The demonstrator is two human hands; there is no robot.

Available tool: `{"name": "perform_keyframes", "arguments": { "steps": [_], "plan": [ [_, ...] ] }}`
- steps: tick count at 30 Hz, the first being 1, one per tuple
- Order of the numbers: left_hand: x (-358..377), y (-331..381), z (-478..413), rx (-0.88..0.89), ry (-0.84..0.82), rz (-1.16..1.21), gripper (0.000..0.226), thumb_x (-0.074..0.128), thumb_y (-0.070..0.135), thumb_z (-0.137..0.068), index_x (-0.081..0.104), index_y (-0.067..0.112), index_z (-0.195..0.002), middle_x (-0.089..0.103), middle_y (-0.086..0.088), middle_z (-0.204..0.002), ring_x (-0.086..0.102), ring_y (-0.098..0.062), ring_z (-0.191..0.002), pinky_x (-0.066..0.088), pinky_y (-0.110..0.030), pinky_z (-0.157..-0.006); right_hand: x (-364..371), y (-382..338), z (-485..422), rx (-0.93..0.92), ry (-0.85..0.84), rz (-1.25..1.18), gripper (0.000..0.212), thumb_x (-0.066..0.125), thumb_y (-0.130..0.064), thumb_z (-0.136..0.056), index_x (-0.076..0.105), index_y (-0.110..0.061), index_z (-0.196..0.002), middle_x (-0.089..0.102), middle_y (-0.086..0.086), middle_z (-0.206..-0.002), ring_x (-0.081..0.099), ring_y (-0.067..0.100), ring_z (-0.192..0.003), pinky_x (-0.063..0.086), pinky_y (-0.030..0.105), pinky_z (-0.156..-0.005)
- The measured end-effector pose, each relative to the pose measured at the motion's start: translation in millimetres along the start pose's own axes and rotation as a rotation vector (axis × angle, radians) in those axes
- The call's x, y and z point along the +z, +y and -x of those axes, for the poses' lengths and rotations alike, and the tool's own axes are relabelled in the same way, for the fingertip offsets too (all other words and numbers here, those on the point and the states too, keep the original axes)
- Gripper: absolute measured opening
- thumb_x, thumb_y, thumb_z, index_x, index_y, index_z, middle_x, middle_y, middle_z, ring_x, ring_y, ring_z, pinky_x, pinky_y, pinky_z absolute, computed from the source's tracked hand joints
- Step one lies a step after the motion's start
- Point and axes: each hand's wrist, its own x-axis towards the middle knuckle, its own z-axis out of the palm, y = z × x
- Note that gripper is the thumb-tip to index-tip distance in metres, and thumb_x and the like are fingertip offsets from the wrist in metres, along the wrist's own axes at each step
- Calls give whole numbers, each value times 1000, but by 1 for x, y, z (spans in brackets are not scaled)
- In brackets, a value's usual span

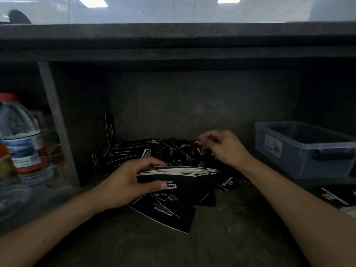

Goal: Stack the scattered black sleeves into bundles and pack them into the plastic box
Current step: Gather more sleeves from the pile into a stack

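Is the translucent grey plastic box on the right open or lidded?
Open: the translucent grey plastic box has no lid, and its inner walls show past the rim.

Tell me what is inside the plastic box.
Nothing shows inside the plastic box; what I see of its inside looks bare. Its near wall hides part of the floor.
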Motion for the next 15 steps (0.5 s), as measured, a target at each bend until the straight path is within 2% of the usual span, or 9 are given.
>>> {"name": "perform_keyframes", "arguments": {
  "steps": [1, 2, 4, 5, 7, 9, 11, 13, 15],
  "plan": [
    [0, 0, 0, 1, -2, -3, 38, 78, 25, -83, 65, 26, -119, 75, 8, -108, 71, -7, -100, 56, -25, -91, -2, 6, 2, -33, -99, 192, 33, 55, -8, -94, 68, -23, -120, 69, 1, -123, 64, 18, -112, 48, 25, -92],
    [1, 1, 0, -1, 1, -1, 36, 78, 26, -83, 66, 26, -117, 75, 8, -107, 71, -7, -100, 56, -25, -91, -3, 13, 4, -53, -235, 343, 48, 53, 0, -90, 62, -24, -131, 60, 0, -137, 58, 18, -122, 40, 18, -98],
    [0, 1, -1, -1, 10, -1, 35, 78, 26, -82, 66, 26, -116, 75, 9, -106, 71, -6, -99, 55, -24, -90, -3, 19, 7, 1, -396, 426, 53, 50, 3, -89, 59, -23, -135, 53, 1, -142, 54, 16, -120, 35, 9, -91],
    [0, 0, -1, -1, 9, -3, 35, 78, 27, -82, 67, 26, -115, 75, 9, -107, 71, -6, -98, 56, -24, -89, -4, 18, 6, 18, -384, 398, 45, 50, -2, -91, 64, -23, -128, 58, 0, -137, 56, 14, -116, 37, 9, -89],
    [1, 0, 0, -10, -1, 3, 32, 78, 27, -83, 68, 25, -113, 75, 8, -107, 72, -6, -98, 57, -27, -88, -5, 17, 2, 65, -248, 323, 23, 54, -21, -94, 76, -24, -102, 69, -1, -123, 61, 15, -111, 44, 21, -96],
    [1, 0, 0, -30, -12, 15, 28, 77, 29, -83, 70, 23, -110, 76, 8, -106, 73, -8, -97, 59, -30, -87, -5, 18, 1, 61, -151, 383, 30, 60, -51, -88, 75, -26, -81, 74, -3, -100, 65, 15, -95, 51, 30, -88],
    [1, 0, 0, -46, -19, 24, 25, 77, 30, -82, 72, 23, -106, 76, 7, -103, 73, -10, -95, 59, -31, -85, -6, 18, 4, 76, -95, 536, 43, 65, -73, -73, 69, -30, -74, 69, -9, -82, 63, 11, -80, 51, 29, -74],
    [1, 1, 0, -50, -16, 29, 22, 77, 30, -82, 73, 23, -103, 77, 7, -101, 74, -8, -93, 59, -29, -83, -4, 19, 4, 167, -111, 493, 43, 76, -70, -65, 69, -30, -79, 68, -11, -83, 63, 10, -83, 50, 27, -74],
    [2, 2, 0, -52, -10, 32, 22, 77, 30, -81, 73, 22, -101, 77, 7, -99, 73, -8, -92, 59, -27, -82, -5, 18, 1, 263, -119, 289, 42, 89, -51, -61, 70, -26, -90, 70, -6, -96, 65, 13, -95, 51, 27, -85]
  ]
}}
